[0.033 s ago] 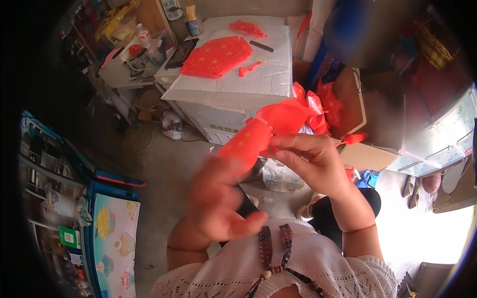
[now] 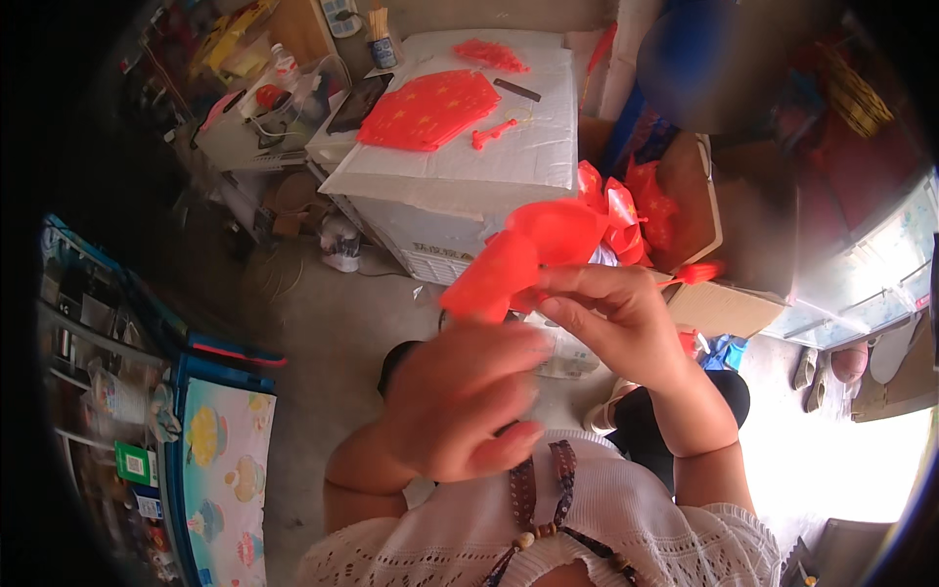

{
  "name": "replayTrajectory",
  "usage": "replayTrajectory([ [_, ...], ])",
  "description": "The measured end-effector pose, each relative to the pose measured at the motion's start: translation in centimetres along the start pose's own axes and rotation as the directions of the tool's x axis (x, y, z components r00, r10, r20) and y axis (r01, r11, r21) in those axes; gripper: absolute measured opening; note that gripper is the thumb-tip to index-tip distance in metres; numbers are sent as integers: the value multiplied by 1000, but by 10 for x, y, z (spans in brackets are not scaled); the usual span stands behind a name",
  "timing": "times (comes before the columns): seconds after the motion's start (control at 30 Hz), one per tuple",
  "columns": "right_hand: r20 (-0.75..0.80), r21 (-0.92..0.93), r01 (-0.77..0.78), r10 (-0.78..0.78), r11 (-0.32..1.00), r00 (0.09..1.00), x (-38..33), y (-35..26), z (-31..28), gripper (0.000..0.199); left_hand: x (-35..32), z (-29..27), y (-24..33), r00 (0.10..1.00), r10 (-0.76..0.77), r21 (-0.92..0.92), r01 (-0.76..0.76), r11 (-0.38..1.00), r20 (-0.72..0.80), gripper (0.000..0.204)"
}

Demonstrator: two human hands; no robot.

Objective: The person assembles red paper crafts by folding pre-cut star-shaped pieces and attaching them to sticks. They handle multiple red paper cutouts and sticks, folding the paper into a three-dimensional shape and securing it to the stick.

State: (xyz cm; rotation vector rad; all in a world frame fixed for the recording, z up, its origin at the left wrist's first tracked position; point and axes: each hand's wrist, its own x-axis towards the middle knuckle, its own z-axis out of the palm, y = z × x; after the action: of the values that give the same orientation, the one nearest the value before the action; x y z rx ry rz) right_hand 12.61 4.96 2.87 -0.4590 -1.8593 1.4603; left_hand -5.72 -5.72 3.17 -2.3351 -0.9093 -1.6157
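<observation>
My right hand point(image 2: 614, 318) is closed, pinching a corner of a thin red sheet point(image 2: 494, 274) between thumb and forefinger. The sheet is bent into a curve; its far loop point(image 2: 558, 230) rises behind the fingers. Just below its lower left end is my left hand point(image 2: 465, 396), blurred by motion, with its fingers loosely bent and apart and nothing visible in them. Whether it touches the sheet is unclear. On the white foam-topped box point(image 2: 533, 137) lie a stack of red star-printed sheets point(image 2: 430, 110), a small red plastic part point(image 2: 492, 134) and a red heap point(image 2: 491, 56).
A dark flat strip point(image 2: 516, 90) lies beside the stack. Red star-printed pieces point(image 2: 621, 210) sit by an open cardboard box point(image 2: 696, 196) at right, near a red tassel-like piece point(image 2: 696, 273). A blue-framed cabinet point(image 2: 225, 460) stands at left. Shoes point(image 2: 810, 377) rest on the floor at right.
My left hand has shifted slightly up and right. The red sheet's near part has turned, so its stars no longer show clearly. My right hand keeps its pinch in nearly the same place.
</observation>
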Motion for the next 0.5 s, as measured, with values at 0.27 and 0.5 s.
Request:
replayTrajectory([
  [0.27, 76, -84, 11, -4, 996, 997, -9, 0, -6, 23, -1, 25, 0, 984, -98, 550, 1, 835, 147, 31],
  [0.5, 63, 46, -59, 56, 997, 996, -15, 7, -9, 22, 5, 25, -10, 970, -214, 527, 125, 840, 112, 22],
])
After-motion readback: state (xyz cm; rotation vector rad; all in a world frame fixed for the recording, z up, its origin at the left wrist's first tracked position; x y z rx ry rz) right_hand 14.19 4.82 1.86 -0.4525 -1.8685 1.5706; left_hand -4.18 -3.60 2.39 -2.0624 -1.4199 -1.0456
